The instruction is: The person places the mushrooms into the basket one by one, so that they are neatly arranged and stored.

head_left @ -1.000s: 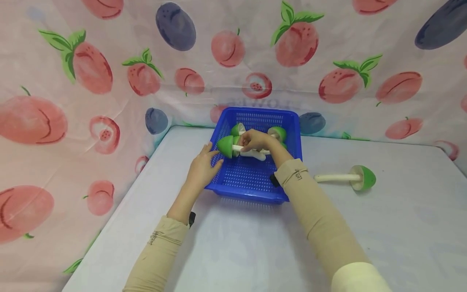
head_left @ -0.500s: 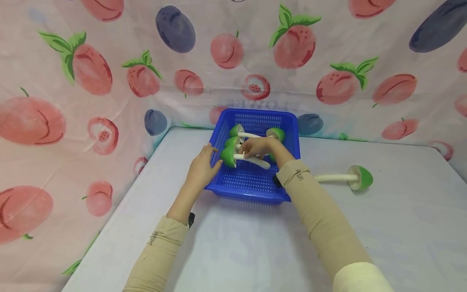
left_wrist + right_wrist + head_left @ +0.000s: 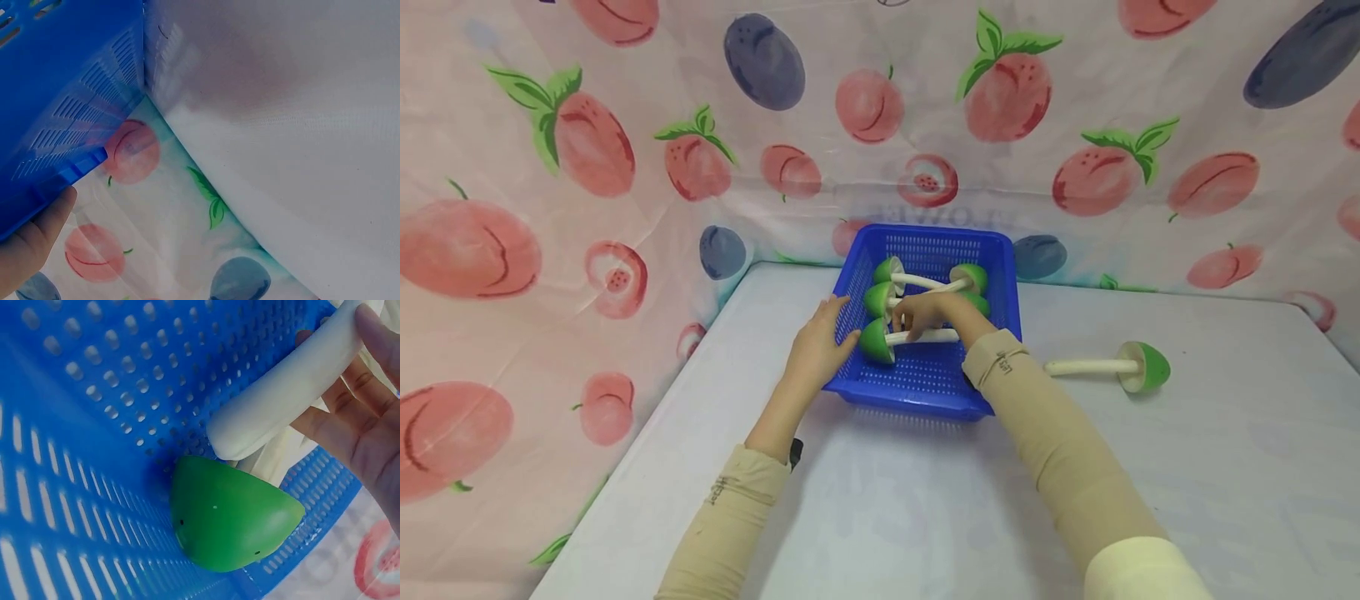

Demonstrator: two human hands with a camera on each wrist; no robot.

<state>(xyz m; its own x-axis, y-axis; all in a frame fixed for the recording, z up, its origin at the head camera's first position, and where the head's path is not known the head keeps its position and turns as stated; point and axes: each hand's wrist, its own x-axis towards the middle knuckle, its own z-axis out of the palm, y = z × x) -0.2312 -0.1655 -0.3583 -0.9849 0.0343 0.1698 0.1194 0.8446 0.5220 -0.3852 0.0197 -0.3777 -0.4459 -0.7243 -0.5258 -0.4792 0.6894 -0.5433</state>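
Observation:
Inside the blue plastic basket (image 3: 913,402), my right hand (image 3: 923,312) pinches the white stem of a green-capped toy mushroom (image 3: 876,342) between thumb and fingers. This mushroom lies sideways, cap to the left, in front of several others. In the right wrist view the thumb presses one side of the stem (image 3: 281,387) and the fingers reach behind it. Close by sits another mushroom's green cap (image 3: 231,515). My left hand (image 3: 817,348) rests along the basket's left rim with its fingers extended; the left wrist view shows a finger (image 3: 59,209) at the rim.
Another toy mushroom (image 3: 1142,367) lies on the white table (image 3: 880,508) to the right of the basket, cap pointing right. Behind the basket and on the left hangs a fruit-print cloth (image 3: 647,100), close to the basket's back wall.
My right hand has moved the mushroom nearer the front of the basket and lower, below the other mushrooms in the head view. The left hand has stayed at the rim.

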